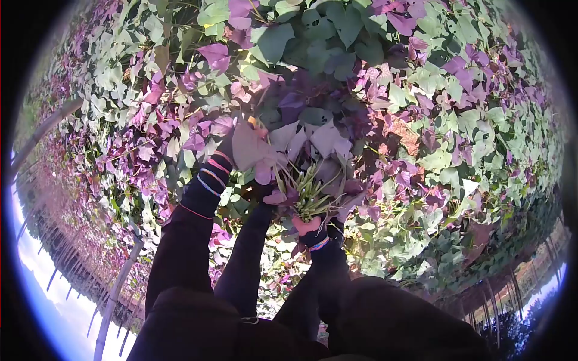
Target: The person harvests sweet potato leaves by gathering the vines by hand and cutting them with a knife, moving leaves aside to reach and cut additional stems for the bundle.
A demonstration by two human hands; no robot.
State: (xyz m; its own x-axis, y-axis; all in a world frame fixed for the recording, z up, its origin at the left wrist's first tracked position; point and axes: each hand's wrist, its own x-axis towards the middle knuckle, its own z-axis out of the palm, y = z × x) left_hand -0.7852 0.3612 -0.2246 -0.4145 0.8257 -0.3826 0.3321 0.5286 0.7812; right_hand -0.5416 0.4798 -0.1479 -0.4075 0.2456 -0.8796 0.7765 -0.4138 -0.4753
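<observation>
My right hand (308, 227) is closed around a bunch of cut green stems (308, 191), whose purple and green leaves (325, 141) fan out above it. My left hand (227, 146) reaches into the plants just left of the bunch. It has a dark sleeve and several coloured bands at the wrist (212, 175). A large purple leaf (248, 147) covers its fingers, so its grip is hidden.
A dense bed of green and purple leafy vines (457, 120) fills the view on all sides. A dark-clothed limb (244, 259) and my body (361, 319) take up the lower middle. Poles (117, 283) and bright sky (54, 289) show at lower left.
</observation>
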